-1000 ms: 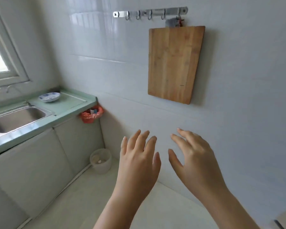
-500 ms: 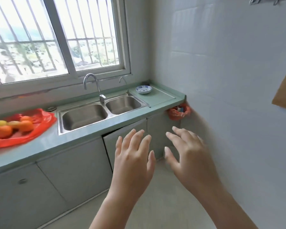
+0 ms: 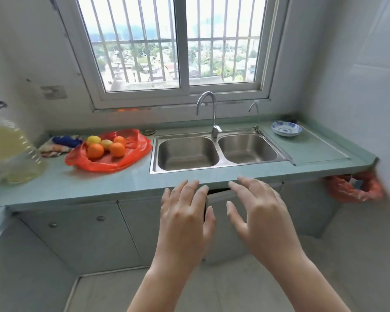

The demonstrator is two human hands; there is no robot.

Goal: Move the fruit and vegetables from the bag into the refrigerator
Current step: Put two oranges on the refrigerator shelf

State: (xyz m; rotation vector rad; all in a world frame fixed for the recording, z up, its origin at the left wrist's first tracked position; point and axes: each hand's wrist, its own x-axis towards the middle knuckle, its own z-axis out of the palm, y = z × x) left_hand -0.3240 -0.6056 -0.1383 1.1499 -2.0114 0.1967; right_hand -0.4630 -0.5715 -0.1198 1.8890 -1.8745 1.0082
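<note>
A red plastic bag (image 3: 131, 155) lies spread open on the green counter (image 3: 81, 183), left of the sink. In it sit several oranges (image 3: 95, 150) and yellow lemons (image 3: 94, 139). My left hand (image 3: 186, 212) and my right hand (image 3: 256, 210) hover side by side in front of the counter edge, below the sink, palms down with fingers spread and relaxed. Both hold nothing and are well to the right of and nearer than the bag. No refrigerator is in view.
A double steel sink (image 3: 216, 152) with a tap (image 3: 208, 113) sits under the barred window. A blue-and-white bowl (image 3: 286, 129) stands at the right. A large oil bottle (image 3: 11, 152) and a cloth (image 3: 59, 144) are at the left. Another red bag (image 3: 354, 190) hangs at the counter's right end.
The view has swung left from the wall and cutting board to face the counter, bringing the bag of fruit fully into sight. Both hands stay raised, open and empty.
</note>
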